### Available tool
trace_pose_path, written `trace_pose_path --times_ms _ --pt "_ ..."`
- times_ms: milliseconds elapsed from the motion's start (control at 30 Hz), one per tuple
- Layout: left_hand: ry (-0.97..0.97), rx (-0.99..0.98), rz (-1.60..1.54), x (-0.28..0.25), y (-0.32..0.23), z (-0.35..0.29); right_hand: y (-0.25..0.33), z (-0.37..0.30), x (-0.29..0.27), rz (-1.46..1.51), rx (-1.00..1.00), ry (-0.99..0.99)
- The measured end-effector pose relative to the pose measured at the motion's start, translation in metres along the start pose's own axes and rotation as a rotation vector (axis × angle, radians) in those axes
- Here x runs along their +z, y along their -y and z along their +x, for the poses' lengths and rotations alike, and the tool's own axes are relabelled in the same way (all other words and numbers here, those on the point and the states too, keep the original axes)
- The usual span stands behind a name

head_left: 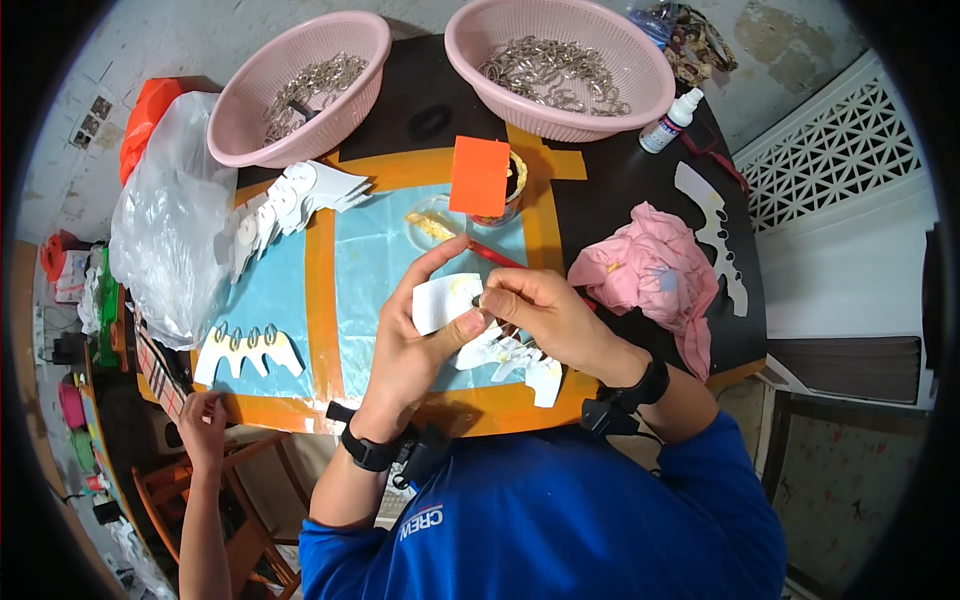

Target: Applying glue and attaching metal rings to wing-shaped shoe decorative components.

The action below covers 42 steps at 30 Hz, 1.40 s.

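Two hands, L hand (415,335) fingers pinching flat white card (443,300), R hand (535,310) fingers closed on small ring (478,298)

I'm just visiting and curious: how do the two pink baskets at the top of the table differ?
The left pink basket is tilted toward the table and holds only a thin layer of metal rings with a small dark piece among them. The right pink basket sits level, looks wider and is heaped fuller with rings. Both are round, slotted pink plastic baskets holding the same silvery rings.
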<state>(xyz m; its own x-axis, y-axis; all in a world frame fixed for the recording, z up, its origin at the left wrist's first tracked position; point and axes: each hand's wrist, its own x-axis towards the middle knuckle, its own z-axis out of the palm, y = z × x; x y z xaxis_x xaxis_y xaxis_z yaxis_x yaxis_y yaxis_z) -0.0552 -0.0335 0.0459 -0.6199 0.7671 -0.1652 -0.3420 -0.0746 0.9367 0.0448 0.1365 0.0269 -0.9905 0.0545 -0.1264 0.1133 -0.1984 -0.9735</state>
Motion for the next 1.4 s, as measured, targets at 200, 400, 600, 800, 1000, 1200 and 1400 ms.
trace_pose_path --times_ms 200,400,600,800,1000,1200,1400 --pt "-0.048 -0.084 -0.083 -0.004 0.004 0.003 0.001 -0.003 -0.015 -0.021 0.067 0.039" --pt "-0.014 -0.279 -0.394 -0.010 0.004 0.008 0.012 -0.006 -0.009 -0.010 0.022 0.004" --pt "-0.084 -0.085 -0.328 -0.021 0.016 -0.002 0.016 -0.007 -0.008 0.018 0.002 -0.089" --pt "-0.192 0.148 -0.131 0.004 0.028 -0.012 -0.003 -0.004 0.007 -0.008 -0.038 -0.165" --pt "-0.208 0.107 -0.271 -0.002 0.024 -0.011 -0.001 -0.003 0.004 -0.028 -0.110 -0.124" --pt "-0.293 0.195 -0.262 -0.001 0.029 -0.014 -0.001 -0.001 0.008 -0.355 -0.220 -0.317" --pt "-0.291 0.208 -0.012 -0.006 0.037 -0.021 0.008 -0.007 0.022 -0.581 -0.445 -0.323"
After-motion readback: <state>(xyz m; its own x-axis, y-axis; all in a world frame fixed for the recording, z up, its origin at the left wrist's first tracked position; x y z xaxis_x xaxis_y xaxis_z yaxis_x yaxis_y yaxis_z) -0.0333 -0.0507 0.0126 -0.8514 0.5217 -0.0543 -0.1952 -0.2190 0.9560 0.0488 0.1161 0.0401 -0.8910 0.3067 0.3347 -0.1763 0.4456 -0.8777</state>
